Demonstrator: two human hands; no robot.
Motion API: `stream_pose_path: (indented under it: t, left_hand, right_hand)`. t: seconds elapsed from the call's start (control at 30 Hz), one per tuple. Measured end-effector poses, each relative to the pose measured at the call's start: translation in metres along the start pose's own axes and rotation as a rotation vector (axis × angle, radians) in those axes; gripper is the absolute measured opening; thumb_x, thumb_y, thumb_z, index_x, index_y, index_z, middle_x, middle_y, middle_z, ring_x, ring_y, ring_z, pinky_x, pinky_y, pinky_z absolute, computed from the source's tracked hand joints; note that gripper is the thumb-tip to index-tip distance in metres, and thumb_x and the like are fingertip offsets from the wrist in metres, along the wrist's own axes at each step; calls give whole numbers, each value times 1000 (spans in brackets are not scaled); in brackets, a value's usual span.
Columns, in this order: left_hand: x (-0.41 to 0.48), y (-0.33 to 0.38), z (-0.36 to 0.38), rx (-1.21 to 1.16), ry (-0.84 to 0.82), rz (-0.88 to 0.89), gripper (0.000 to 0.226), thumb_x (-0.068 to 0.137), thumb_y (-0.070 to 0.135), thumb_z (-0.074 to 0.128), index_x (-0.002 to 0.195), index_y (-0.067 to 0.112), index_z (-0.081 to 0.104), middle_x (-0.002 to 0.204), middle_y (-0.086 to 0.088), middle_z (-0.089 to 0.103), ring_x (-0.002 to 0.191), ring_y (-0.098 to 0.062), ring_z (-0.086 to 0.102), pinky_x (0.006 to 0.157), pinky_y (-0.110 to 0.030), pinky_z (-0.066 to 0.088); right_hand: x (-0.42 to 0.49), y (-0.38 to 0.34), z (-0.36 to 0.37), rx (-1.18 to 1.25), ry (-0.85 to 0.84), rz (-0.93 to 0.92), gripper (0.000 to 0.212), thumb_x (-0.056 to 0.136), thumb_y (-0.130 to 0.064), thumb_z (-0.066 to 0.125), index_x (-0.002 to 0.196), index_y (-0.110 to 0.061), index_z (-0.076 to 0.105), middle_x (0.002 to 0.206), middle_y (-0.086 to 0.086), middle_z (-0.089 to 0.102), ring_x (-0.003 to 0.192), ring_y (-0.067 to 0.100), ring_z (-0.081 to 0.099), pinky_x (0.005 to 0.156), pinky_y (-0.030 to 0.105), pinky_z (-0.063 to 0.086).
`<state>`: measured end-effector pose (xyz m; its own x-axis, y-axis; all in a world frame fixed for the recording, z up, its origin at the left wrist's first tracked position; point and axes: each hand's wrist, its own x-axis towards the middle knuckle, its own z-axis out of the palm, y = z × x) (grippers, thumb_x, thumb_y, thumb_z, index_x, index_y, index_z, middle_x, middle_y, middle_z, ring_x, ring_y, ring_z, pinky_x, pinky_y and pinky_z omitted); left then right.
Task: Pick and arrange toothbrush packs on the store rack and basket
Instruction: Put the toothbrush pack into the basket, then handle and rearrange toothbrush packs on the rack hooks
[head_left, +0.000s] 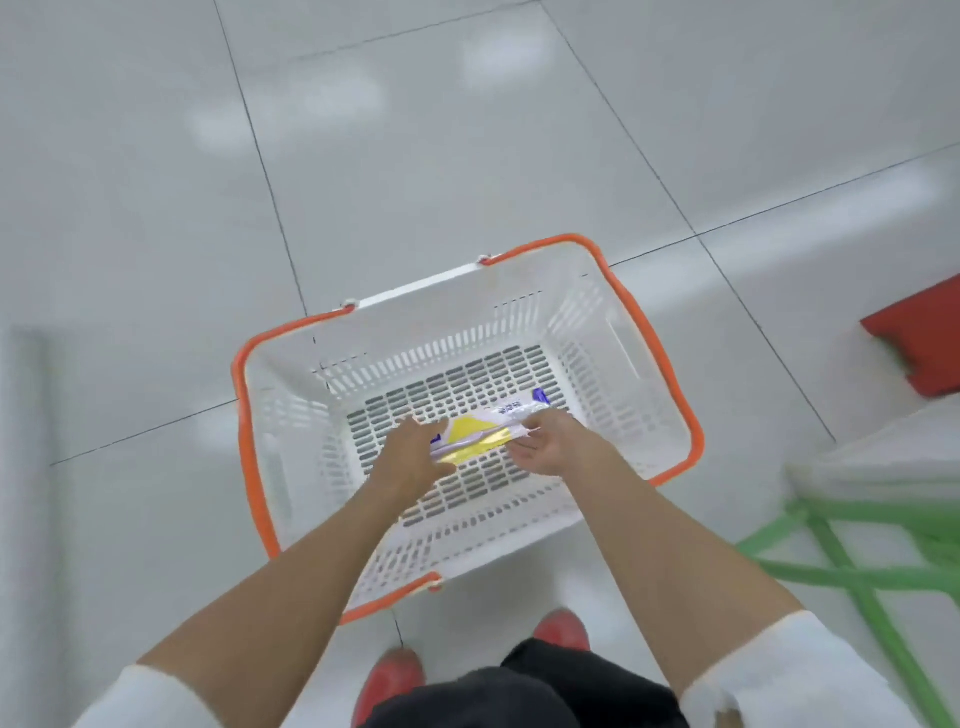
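Pack: a yellow, white and blue plastic toothbrush pack (480, 434) is held low inside the basket.
Basket: a white slotted plastic basket with an orange rim (649, 332) is set on a pale tiled floor (415, 156).
Left hand (410, 457): the pack's left end is pinched between fingers and thumb.
Right hand (545, 441): fingers are curled round the pack's right part.

Both arms reach down into a white, orange-rimmed basket (650, 332) on the tiled floor (415, 156). The left grip (410, 460) holds the left end of a yellow-and-white pack (475, 434); the right grip (543, 447), palm up, pinches its right part.
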<state>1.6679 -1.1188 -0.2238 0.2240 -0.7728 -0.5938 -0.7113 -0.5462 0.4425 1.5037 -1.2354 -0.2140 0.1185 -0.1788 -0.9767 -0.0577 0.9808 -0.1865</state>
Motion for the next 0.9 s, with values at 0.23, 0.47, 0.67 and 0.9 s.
stream_pose_path:
  t: [0.23, 0.47, 0.67, 0.9]
  left_hand:
    - [42, -40, 43, -104, -32, -99, 78, 85, 38, 73, 150, 16, 35, 148, -8, 45, 133, -25, 44, 104, -32, 35]
    - [-91, 72, -97, -567, 230, -246, 27, 78, 8, 73, 66, 17, 51, 65, 0, 55, 65, -22, 53, 64, -31, 42]
    - [-275, 228, -251, -637, 291, -129, 42, 68, -9, 57, 48, 20, 32, 50, 3, 31, 52, -19, 32, 56, -28, 26]
    - [-452, 377, -318, -659, 147, 109, 48, 70, -8, 60, 45, 20, 29, 49, 3, 28, 50, -18, 26, 54, -27, 23]
  right_hand:
    - [38, -30, -4, -142, -19, -108, 12, 97, -10, 49, 106, -4, 53, 96, 13, 53, 90, 27, 57, 84, 39, 50]
    - [-179, -30, 6, 84, -40, -361, 16, 92, 3, 48, 89, -2, 63, 82, 12, 64, 66, 18, 60, 55, 23, 48]
    - [-454, -21, -9, 285, 83, -508, 28, 80, 13, 33, 70, -1, 55, 66, 10, 52, 53, 15, 45, 47, 21, 36]
    - [-676, 40, -72, 504, 192, -745, 31, 83, 10, 33, 78, -7, 57, 68, 6, 57, 52, 13, 48, 48, 19, 39]
